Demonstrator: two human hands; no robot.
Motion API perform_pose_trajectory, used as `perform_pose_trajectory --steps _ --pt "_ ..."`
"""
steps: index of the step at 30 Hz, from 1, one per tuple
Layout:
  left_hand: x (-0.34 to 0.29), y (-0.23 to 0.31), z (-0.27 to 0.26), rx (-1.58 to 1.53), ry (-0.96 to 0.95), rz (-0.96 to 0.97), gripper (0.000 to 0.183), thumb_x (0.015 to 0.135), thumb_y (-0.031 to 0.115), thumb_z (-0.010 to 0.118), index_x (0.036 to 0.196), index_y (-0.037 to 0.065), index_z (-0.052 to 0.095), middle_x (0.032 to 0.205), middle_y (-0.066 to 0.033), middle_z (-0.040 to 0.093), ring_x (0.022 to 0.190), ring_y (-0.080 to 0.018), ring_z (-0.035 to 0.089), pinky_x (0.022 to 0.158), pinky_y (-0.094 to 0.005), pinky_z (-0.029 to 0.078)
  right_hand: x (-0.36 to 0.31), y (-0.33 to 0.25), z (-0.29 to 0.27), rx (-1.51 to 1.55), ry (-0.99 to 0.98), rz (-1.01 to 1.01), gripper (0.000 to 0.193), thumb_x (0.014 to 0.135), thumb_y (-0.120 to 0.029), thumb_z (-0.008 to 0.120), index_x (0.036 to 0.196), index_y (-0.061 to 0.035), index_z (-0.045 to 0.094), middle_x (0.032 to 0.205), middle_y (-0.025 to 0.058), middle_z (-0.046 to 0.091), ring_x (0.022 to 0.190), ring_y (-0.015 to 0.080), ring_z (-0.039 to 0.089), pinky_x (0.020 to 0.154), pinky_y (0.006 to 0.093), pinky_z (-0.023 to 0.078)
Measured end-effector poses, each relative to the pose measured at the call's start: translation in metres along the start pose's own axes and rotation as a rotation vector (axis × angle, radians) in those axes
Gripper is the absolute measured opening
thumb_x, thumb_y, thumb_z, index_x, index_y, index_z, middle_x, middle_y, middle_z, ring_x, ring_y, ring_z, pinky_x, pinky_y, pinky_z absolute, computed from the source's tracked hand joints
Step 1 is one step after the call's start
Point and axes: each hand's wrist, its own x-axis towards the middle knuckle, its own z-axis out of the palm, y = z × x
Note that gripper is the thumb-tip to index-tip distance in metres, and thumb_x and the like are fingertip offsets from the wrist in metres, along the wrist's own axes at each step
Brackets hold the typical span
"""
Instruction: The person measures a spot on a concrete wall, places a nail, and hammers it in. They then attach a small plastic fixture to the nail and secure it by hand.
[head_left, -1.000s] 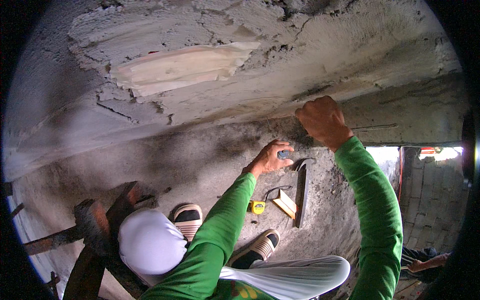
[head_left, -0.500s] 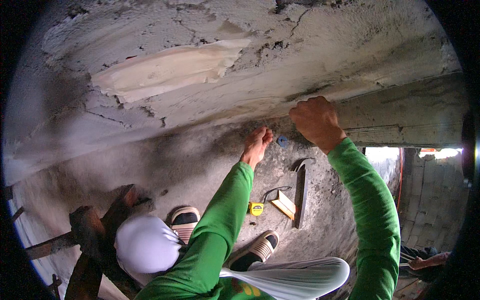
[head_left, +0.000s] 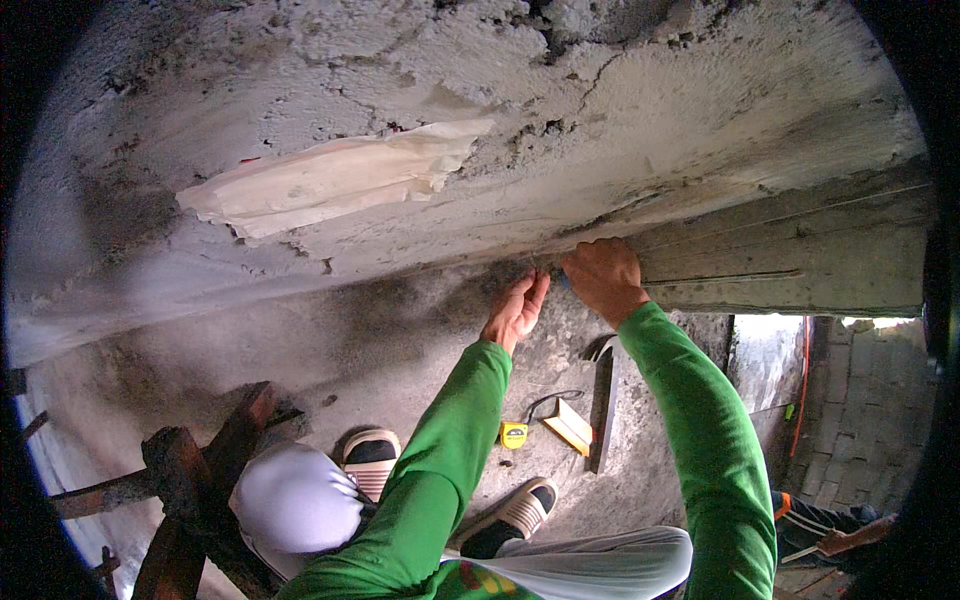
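Note:
My left hand is raised beneath the lower edge of a rough concrete beam, thumb and fingertips pinched together. Close to its right, my right hand is closed like a fist against that same edge. Whatever either hand grips is too small or hidden to make out. A faint thin line runs along the beam to the right of my right hand; I cannot tell whether it is a string or a mark. A bit of blue shows between the hands, mostly covered by the right one.
On the floor below lie a yellow tape measure, a pale wedge-shaped piece and a dark bar with a hooked end. Dark timbers cross at lower left. Another person's hand shows at lower right.
My right hand has come down and left, nearer my left hand. The left hand has dropped slightly. The blue disc is now largely covered. The view has shifted a little.

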Motion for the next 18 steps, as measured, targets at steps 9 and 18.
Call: perform_pose_trajectory --steps 9,18 --pt "0.009 0.012 -0.002 0.205 -0.048 -0.095 0.01 0.093 -0.001 0.063 0.101 -0.004 0.063 0.1 -0.0135 0.067 0.093 -0.0249 0.066 0.082 -0.0341 0.061 0.011 -0.006 0.007 0.033 -0.001 -0.011 0.022 0.087 -0.024 0.06 0.091 -0.0115 0.076 0.092 0.0092 0.075 0.087 0.0283 0.073 0.075 0.0422 0.059" --pt "0.007 0.022 0.012 0.208 -0.033 -0.213 0.011 0.094 0.009 0.065 0.101 -0.001 0.063 0.093 -0.0115 0.064 0.08 -0.0198 0.06 0.064 -0.0281 0.055 0.009 0.001 0.021 0.07 0.078 -0.012 0.023 0.085 -0.022 0.057 0.093 -0.0105 0.076 0.092 0.0131 0.074 0.088 0.0304 0.073 0.078 0.0441 0.058"
